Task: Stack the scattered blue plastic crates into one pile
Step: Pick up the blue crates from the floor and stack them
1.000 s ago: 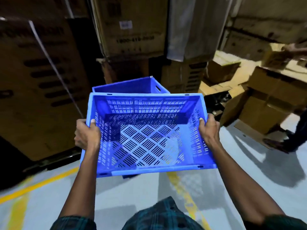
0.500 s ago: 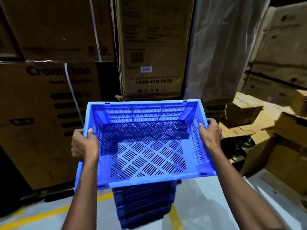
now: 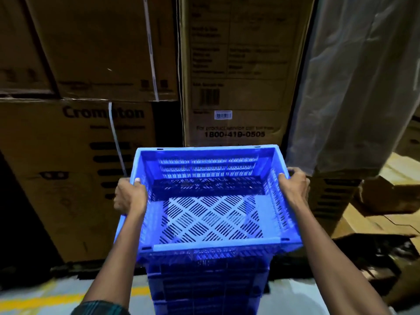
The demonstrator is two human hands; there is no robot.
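Note:
I hold an empty blue perforated crate (image 3: 209,214) by its two short sides. My left hand (image 3: 130,196) grips the left rim and my right hand (image 3: 294,187) grips the right rim. The crate sits level, directly over a pile of blue crates (image 3: 206,287) standing on the floor. Its bottom appears to rest on or just above the pile's top; the contact is hidden by the held crate's front wall.
Tall stacked cardboard cartons (image 3: 95,64) form a wall right behind the pile. A plastic-wrapped load (image 3: 359,83) stands at the right, with loose flattened cartons (image 3: 386,212) below it. The grey floor has a yellow line (image 3: 45,298) at the lower left.
The held crate has come over the pile and lowered onto its top. The view has tilted up and closer to the cartons. Both hands keep their grip.

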